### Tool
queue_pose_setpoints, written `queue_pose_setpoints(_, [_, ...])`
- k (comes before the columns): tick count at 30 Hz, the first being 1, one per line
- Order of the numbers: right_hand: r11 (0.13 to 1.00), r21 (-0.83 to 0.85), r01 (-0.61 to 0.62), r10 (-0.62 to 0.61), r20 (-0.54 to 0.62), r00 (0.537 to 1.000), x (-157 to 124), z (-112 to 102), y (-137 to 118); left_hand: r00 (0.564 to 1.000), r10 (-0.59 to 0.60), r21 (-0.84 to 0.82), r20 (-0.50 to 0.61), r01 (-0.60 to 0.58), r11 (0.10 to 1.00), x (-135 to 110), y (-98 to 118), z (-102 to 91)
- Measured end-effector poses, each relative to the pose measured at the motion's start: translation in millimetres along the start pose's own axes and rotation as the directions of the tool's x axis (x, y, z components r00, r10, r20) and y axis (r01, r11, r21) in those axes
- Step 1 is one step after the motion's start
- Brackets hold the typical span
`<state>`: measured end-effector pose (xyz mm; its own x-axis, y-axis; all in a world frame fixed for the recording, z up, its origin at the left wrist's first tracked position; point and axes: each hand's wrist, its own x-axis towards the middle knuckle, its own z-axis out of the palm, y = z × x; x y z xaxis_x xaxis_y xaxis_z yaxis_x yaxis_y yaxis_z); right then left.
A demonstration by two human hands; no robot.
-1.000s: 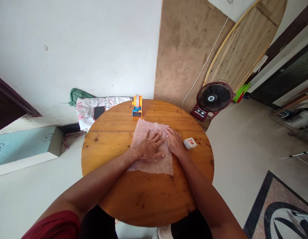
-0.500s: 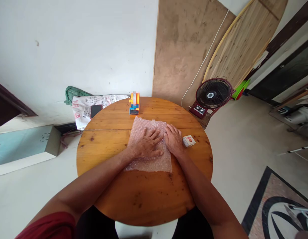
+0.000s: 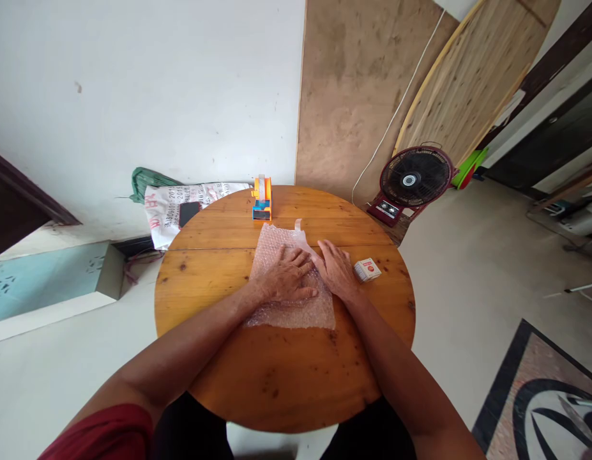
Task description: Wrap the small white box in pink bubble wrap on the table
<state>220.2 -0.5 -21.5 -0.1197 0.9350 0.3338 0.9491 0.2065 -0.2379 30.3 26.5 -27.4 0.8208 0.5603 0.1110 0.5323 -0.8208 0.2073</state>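
A sheet of bubble wrap (image 3: 290, 316) lies on the round wooden table (image 3: 267, 377), its top right edge lifted and folded inward. My left hand (image 3: 292, 276) presses flat on the middle of it, fingers spread. At that lifted edge is my right hand (image 3: 338, 268), its thumb on the wrap and the edge held between thumb and fingers. A short strip of clear tape (image 3: 298, 225) sticks up from the wrap's top edge. Just right of my right hand sits a small white box with red print (image 3: 367, 269).
An orange and blue tape dispenser (image 3: 262, 201) stands at the table's far edge. Behind the table are a white printed sack (image 3: 164, 207) and a dark red fan (image 3: 413, 182). A wooden board (image 3: 472, 83) leans against the wall.
My right hand has lifted the wrap's right edge and folded it inward. The tape strip at the top now stands up more. My left hand stays flat on the wrap.
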Motion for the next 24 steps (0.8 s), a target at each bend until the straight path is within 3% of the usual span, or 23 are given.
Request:
queue_pose_setpoints(4, [0.986,0.077,0.148,-0.127,-0.229,0.965,-8.8,-18.7,-16.1,1.000,-0.020,0.001,0.006,0.020,1.000,-0.6,0.6,-0.6])
queue_pose_setpoints(8, [0.911,0.176,0.372,-0.355,-0.123,0.927,-19.7,-22.3,-45.3,0.999,-0.030,0.020,0.037,0.029,0.999,-1.0,-2.4,6.9])
queue_pose_setpoints(11, [0.931,0.180,0.318,-0.324,0.005,0.946,-17.7,-10.4,-49.5,0.999,-0.033,0.025,0.029,0.032,0.999,-0.8,-2.8,9.8])
queue_pose_setpoints(14, [0.977,0.137,0.166,-0.179,0.096,0.979,-10.8,-0.6,-38.1,0.999,-0.034,-0.005,0.020,0.034,0.999,0.1,-0.1,5.4])
queue_pose_setpoints(17, [0.992,0.111,0.057,-0.075,0.166,0.983,-6.7,-1.5,-24.9,0.999,-0.025,-0.041,0.027,0.026,0.999,1.3,1.8,-1.7])
queue_pose_setpoints(24, [0.966,0.237,0.104,-0.182,0.336,0.924,-3.0,-16.2,-1.8,0.993,0.014,-0.077,0.119,-0.005,0.997,1.2,-8.5,-12.4])
